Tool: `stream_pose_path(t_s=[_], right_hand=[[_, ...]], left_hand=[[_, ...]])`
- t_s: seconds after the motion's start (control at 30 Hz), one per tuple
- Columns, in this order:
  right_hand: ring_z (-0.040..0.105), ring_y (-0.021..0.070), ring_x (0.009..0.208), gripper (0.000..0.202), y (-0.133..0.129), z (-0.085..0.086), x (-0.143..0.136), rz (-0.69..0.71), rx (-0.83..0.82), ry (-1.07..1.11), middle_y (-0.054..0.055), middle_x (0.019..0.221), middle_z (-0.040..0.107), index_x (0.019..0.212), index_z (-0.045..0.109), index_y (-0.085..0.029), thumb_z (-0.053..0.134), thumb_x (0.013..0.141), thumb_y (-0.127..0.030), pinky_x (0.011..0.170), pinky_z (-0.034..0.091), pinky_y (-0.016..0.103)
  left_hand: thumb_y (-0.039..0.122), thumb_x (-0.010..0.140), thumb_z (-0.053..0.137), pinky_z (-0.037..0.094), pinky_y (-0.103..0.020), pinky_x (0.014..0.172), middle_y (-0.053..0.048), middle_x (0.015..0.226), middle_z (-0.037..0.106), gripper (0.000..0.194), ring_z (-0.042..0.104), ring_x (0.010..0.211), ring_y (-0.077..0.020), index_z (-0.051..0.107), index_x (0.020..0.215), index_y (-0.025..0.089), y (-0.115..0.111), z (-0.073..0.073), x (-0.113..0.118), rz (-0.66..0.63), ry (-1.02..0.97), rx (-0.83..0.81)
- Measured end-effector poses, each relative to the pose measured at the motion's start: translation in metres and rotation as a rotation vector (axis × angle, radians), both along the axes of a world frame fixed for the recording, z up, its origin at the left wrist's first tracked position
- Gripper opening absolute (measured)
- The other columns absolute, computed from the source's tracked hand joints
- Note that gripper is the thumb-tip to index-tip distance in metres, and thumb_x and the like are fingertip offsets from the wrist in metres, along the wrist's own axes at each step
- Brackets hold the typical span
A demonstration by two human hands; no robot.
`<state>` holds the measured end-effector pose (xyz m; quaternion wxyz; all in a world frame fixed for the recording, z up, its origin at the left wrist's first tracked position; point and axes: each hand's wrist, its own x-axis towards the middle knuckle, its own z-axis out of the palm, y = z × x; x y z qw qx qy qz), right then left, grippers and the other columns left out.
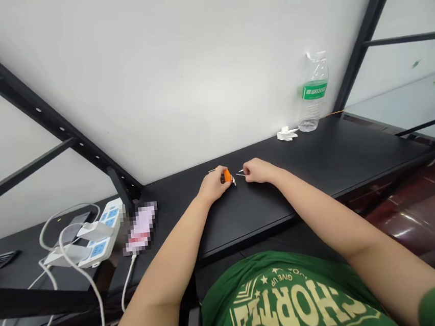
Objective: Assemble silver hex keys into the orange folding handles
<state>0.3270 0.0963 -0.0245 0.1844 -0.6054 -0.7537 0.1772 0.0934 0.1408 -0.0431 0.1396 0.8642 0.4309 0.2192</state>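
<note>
My left hand (212, 185) grips an orange hex key holder (227, 175) just above the black tabletop. Short metal key ends stick out at its right side, and another thin metal piece shows beyond my fingers on the left. A small gap to the right, my right hand (257, 171) is closed in a pinch. Thin metal hex keys (240, 174) poke out from its fingertips toward the holder; their far ends are hidden in the fingers.
At the back right of the black table (245, 209) stand a clear plastic bottle (314, 92) and a crumpled white tissue (287, 133). To the left lie a blurred-out phone (142, 226) on a white cable and a power strip (107, 235) with plugged-in chargers. Black frame posts flank the table.
</note>
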Motion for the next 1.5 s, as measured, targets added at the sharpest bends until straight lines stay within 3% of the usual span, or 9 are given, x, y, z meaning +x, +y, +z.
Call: stream_pose_path(t_s=[0.2, 0.6, 0.8, 1.0, 1.13, 1.23, 1.37, 1.5], right_hand=[[0.064, 0.0088, 0.056, 0.019, 0.001, -0.003, 0.0, 0.056, -0.064, 0.337, 0.0, 0.085, 0.073, 0.096, 0.068, -0.018, 0.063, 0.079, -0.011, 0.058, 0.049, 0.019], [0.056, 0.0103, 0.046, 0.006, 0.004, -0.005, 0.002, 0.082, -0.216, 0.711, -0.002, 0.054, 0.06, 0.089, 0.07, -0.015, 0.069, 0.084, -0.017, 0.045, 0.046, 0.019], [0.052, 0.0075, 0.046, 0.016, 0.006, -0.002, 0.013, 0.084, -0.363, 0.816, -0.001, 0.057, 0.059, 0.09, 0.07, -0.013, 0.074, 0.088, -0.029, 0.042, 0.043, 0.017], [0.056, 0.0098, 0.046, 0.018, 0.005, -0.007, -0.003, 0.054, -0.348, 0.723, 0.0, 0.057, 0.063, 0.089, 0.065, -0.014, 0.072, 0.091, -0.03, 0.044, 0.048, 0.019], [0.056, 0.0099, 0.044, 0.011, 0.0, -0.008, -0.019, 0.017, -0.173, 0.602, -0.005, 0.058, 0.061, 0.098, 0.059, -0.018, 0.065, 0.095, -0.027, 0.045, 0.043, 0.019], [0.054, 0.0087, 0.047, 0.017, -0.005, -0.006, -0.026, 0.037, -0.025, 0.484, -0.008, 0.062, 0.063, 0.107, 0.057, -0.022, 0.065, 0.093, -0.027, 0.054, 0.043, 0.02], [0.058, 0.0125, 0.066, 0.018, -0.004, -0.002, -0.02, -0.008, 0.119, 0.318, -0.004, 0.074, 0.067, 0.108, 0.06, -0.022, 0.06, 0.096, -0.036, 0.067, 0.042, 0.022], [0.061, 0.0169, 0.084, 0.008, 0.007, -0.007, 0.003, -0.114, 0.14, 0.122, 0.006, 0.091, 0.07, 0.092, 0.069, -0.019, 0.063, 0.091, -0.024, 0.076, 0.042, 0.025]], left_hand=[[0.025, 0.082, 0.072, 0.058, -0.031, 0.092, -0.004, 0.112, 0.075, 0.049, 0.074, 0.097, -0.0204, 0.059, 0.129, 0.025, 0.001, -0.001, 0.0, -0.016, -0.025, 0.011], [0.029, 0.082, 0.072, 0.058, -0.03, 0.093, -0.004, 0.113, 0.075, 0.05, 0.075, 0.098, -0.0196, 0.061, 0.131, 0.024, 0.001, -0.002, 0.0, -0.061, -0.041, 0.034], [0.035, 0.081, 0.074, 0.059, -0.03, 0.092, -0.004, 0.114, 0.075, 0.053, 0.074, 0.098, -0.0208, 0.062, 0.131, 0.024, -0.01, 0.004, 0.01, -0.099, -0.009, 0.043], [0.034, 0.084, 0.071, 0.057, -0.034, 0.092, -0.004, 0.114, 0.076, 0.046, 0.072, 0.103, -0.0241, 0.063, 0.128, 0.026, -0.023, 0.012, 0.02, -0.1, 0.139, 0.101], [0.034, 0.085, 0.071, 0.055, -0.035, 0.093, -0.006, 0.116, 0.075, 0.046, 0.072, 0.106, -0.0261, 0.062, 0.129, 0.026, -0.02, 0.01, 0.018, -0.051, 0.133, 0.117], [0.035, 0.085, 0.072, 0.056, -0.037, 0.091, -0.008, 0.113, 0.075, 0.045, 0.072, 0.103, -0.0286, 0.063, 0.128, 0.025, -0.016, 0.007, 0.017, -0.017, 0.129, 0.129], [0.033, 0.084, 0.072, 0.055, -0.037, 0.093, -0.008, 0.115, 0.074, 0.047, 0.071, 0.106, -0.0286, 0.063, 0.13, 0.026, -0.014, 0.006, 0.015, -0.009, 0.111, 0.138], [0.034, 0.085, 0.071, 0.055, -0.032, 0.093, -0.005, 0.119, 0.074, 0.048, 0.071, 0.104, -0.0235, 0.062, 0.131, 0.027, -0.009, 0.005, 0.01, -0.023, 0.063, 0.121]])
